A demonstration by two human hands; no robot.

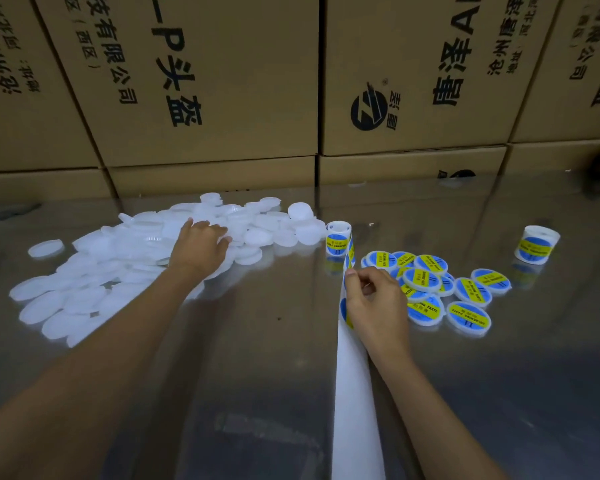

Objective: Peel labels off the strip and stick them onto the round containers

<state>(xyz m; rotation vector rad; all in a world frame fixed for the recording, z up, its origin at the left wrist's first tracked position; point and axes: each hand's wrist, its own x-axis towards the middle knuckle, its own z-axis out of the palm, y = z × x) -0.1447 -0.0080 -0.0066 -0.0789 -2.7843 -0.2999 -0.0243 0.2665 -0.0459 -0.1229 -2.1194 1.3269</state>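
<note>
The left hand (200, 245) is reaching with spread fingers onto the pile of white containers (125, 265) at centre left. The right hand (374, 303) is pinching the label strip (355, 393) at centre right, beside the labelled containers (430, 289).

i count two label rolls (338, 237) (537, 244), about ten labelled containers (422, 280) in one cluster, one strip (355, 393), two hands (201, 244) (374, 303), and a heap of unlabelled white containers (125, 258), too many and too overlapped for me to number.

stacked printed cardboard boxes (208, 81) behind, reflective metal table (257, 393)
</note>
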